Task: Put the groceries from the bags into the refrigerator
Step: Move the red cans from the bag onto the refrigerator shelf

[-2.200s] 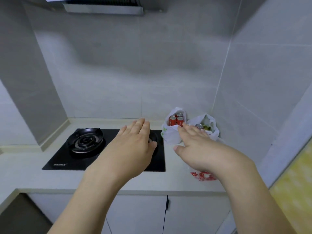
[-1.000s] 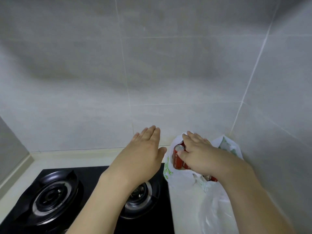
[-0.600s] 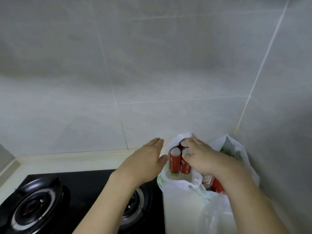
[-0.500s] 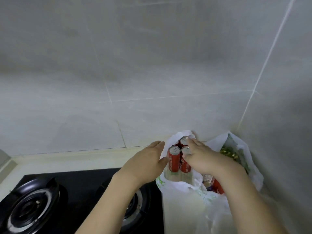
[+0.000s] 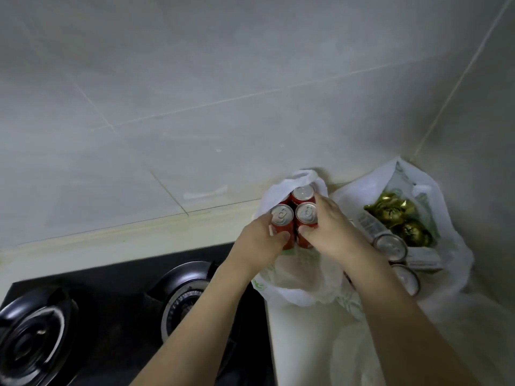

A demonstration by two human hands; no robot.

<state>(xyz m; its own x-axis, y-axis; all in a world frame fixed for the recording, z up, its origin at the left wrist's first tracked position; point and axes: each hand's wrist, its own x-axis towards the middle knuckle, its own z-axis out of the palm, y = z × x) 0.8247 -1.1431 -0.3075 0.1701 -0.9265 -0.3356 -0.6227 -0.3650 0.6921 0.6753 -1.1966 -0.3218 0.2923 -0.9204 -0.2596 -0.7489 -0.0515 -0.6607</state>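
Observation:
Three red soda cans (image 5: 296, 215) stand upright in a cluster inside a white plastic bag (image 5: 301, 285) on the counter by the wall. My left hand (image 5: 257, 245) curls round the left can from the left side. My right hand (image 5: 330, 228) grips the right cans from the right, thumb on the front can. A second white bag (image 5: 446, 246) to the right holds gold-wrapped items (image 5: 395, 215), more silver-topped cans (image 5: 390, 247) and a carton. The refrigerator is out of view.
A black two-burner gas hob (image 5: 111, 316) lies to the left of the bags, its right burner (image 5: 184, 291) under my left forearm. Grey tiled walls meet in a corner behind the bags. Pale counter (image 5: 306, 344) runs toward me.
Both hands moved forward from above the hob to the bag and closed round the red cans. The view has come closer and tilted down over the bags.

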